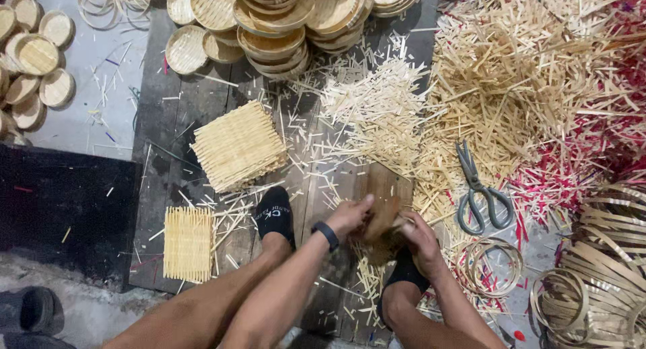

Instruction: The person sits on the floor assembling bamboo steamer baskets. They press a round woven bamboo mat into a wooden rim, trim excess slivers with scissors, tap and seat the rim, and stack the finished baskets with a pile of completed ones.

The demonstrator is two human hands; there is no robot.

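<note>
Plank floor [182, 120], perhaps workshop, bamboo offcuts [531, 73].

Dark wooden floor planks [182, 113] run from six to twelve o'clock. At ten o'clock lies pale grey concrete floor [101, 100]; at eight o'clock a black mat [60, 208] borders rough grey ground [87, 308]. The light is even and soft.

I am holding a brown wooden board [385, 200], and I am wearing a black band [326, 235] on my left wrist and black socks [274, 216]. The woven squares [237, 146] are showing a pale yellow lattice pattern, and the round trays [272, 27] are having the same straw colour. The scissors [479, 191] are looking grey, lying beside red and pink scraps [572, 181] on the dark planks [168, 113].
</note>
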